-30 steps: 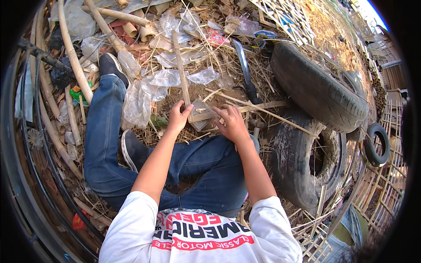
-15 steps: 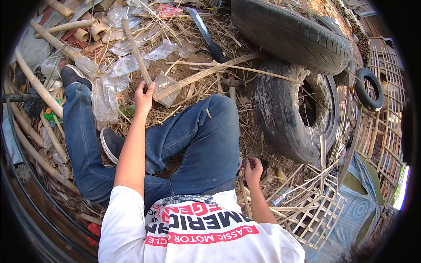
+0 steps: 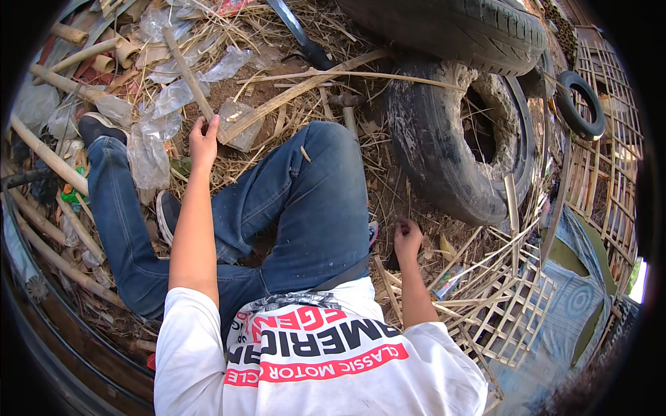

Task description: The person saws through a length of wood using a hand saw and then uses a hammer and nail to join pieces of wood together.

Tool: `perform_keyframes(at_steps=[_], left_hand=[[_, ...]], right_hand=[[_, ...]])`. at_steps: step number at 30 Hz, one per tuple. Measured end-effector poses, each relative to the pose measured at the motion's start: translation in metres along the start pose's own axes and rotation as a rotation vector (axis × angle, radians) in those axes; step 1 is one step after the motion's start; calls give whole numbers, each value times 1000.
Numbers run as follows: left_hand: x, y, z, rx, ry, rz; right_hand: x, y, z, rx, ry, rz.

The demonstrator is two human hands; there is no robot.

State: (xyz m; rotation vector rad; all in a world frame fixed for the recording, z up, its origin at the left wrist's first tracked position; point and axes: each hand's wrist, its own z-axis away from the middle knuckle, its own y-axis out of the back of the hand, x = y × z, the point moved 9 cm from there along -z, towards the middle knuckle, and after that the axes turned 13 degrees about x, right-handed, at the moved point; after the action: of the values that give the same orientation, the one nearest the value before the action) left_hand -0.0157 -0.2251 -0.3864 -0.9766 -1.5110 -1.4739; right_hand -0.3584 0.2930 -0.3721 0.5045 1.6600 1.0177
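Observation:
My left hand [image 3: 203, 147] is closed round the near end of a narrow bamboo strip [image 3: 185, 69], which points up and away to the left. Just right of it, a longer split bamboo piece [image 3: 298, 97] lies slantwise over a flat grey block [image 3: 243, 128]. Low beside my bent right knee, my right hand [image 3: 408, 243] has its fingers curled together close to the ground. Whatever may be in those fingers is too small and dark to make out. At the top lies a long blade with a dark handle [image 3: 316, 54], and below it a hammer [image 3: 349, 114].
A worn tyre [image 3: 433, 152] stands to the right, with another tyre [image 3: 465, 35] above it. Clear plastic sheets [image 3: 149, 149] and bamboo poles [image 3: 48, 152] litter the left. A woven bamboo lattice [image 3: 510, 315] is at the lower right, beside blue cloth [image 3: 565, 305].
The whole view has shifted, so the scene sits higher and further left. My left hand still grips the strip. My right hand has moved slightly away from my hip, fingers still curled.

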Motion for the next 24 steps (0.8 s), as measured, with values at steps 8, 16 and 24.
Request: perform_keyframes(at_steps=[8, 16, 24], left_hand=[[13, 0, 5, 18, -1, -30], [-1, -1, 1, 0, 24, -15], [4, 1, 3, 44, 17, 78]], right_hand=[[-53, -23, -25, 5, 210, 40], [-88, -43, -37, -92, 312, 285], [-87, -48, -51, -120, 217, 199]])
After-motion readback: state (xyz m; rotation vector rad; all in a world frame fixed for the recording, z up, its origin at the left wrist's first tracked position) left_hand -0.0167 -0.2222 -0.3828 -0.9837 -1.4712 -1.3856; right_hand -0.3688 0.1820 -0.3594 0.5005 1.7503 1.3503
